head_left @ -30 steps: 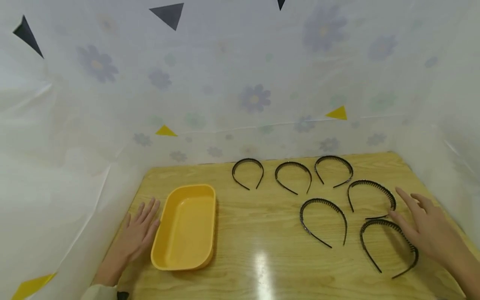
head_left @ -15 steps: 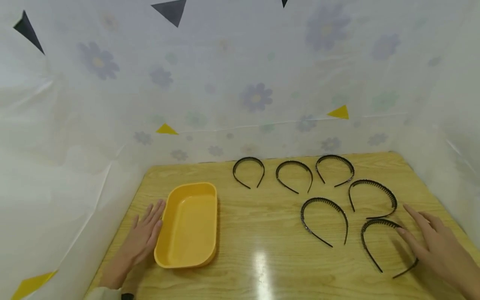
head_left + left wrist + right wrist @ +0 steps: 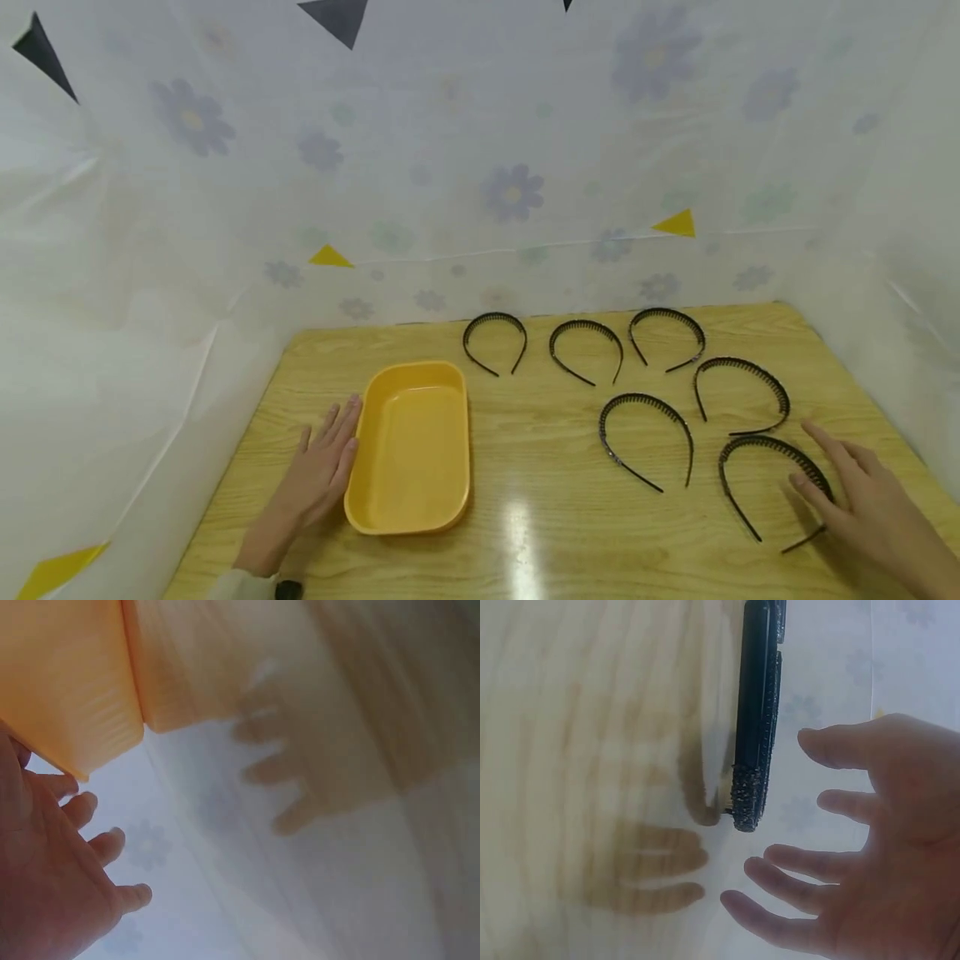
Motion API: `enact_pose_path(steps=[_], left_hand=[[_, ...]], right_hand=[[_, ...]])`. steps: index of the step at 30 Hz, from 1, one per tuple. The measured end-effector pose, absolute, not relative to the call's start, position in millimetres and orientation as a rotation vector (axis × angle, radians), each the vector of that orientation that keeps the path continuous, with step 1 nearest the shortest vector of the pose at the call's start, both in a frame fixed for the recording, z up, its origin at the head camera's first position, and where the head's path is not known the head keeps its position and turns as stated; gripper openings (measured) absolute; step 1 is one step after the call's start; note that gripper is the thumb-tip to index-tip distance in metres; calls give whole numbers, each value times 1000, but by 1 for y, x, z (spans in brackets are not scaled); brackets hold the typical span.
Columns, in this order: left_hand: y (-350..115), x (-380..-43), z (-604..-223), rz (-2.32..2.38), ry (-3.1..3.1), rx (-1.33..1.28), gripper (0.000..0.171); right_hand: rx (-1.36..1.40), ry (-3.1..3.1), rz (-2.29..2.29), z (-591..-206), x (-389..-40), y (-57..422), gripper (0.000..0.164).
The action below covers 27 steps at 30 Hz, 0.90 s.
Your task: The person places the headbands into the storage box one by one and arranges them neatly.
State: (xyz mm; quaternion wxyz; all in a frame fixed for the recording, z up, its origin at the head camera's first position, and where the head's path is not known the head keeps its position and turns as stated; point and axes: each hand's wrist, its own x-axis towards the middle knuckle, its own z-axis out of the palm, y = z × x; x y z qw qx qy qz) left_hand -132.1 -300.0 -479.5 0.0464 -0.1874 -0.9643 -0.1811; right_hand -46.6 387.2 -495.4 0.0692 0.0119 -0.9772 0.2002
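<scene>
My left hand (image 3: 318, 471) lies with straight fingers against the left side of a yellow plastic tray (image 3: 408, 467), which holds nothing. In the left wrist view its fingertips meet the tray's wall (image 3: 75, 697). At the right, my right hand (image 3: 873, 504) hovers with spread fingers by the nearest black toothed headband (image 3: 761, 440), overlapping its right leg in the head view. From the right wrist, a headband (image 3: 754, 712) appears edge-on beside the thumb, with a gap between them. Nothing is in that hand. Another headband (image 3: 742, 362) lies just beyond the nearest one.
More black headbands lie on the wooden table (image 3: 555, 467): one near the middle right (image 3: 641, 397), and three along the back, including the leftmost headband (image 3: 495, 316). White flowered sheeting (image 3: 450, 192) walls in the back and both sides.
The yellow tray has slid to the right, with my left hand moving along against its side. My right hand has drawn a little nearer to me. The headbands lie where they were.
</scene>
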Motion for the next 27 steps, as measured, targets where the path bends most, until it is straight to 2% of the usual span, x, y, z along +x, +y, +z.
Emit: enact_pose_path(steps=[8, 19, 27], left_hand=[[-258, -130, -479, -502, -2931, -603, 57], [-214, -135, -480, -463, -2927, -660, 57], [-186, -139, -477, -434, -2927, -677, 57]], right_hand=[[50, -2989, 627, -497, -45, 391, 80], [98, -2997, 656, -499, -45, 395, 57], [151, -2919, 627, -500, -44, 394, 51]])
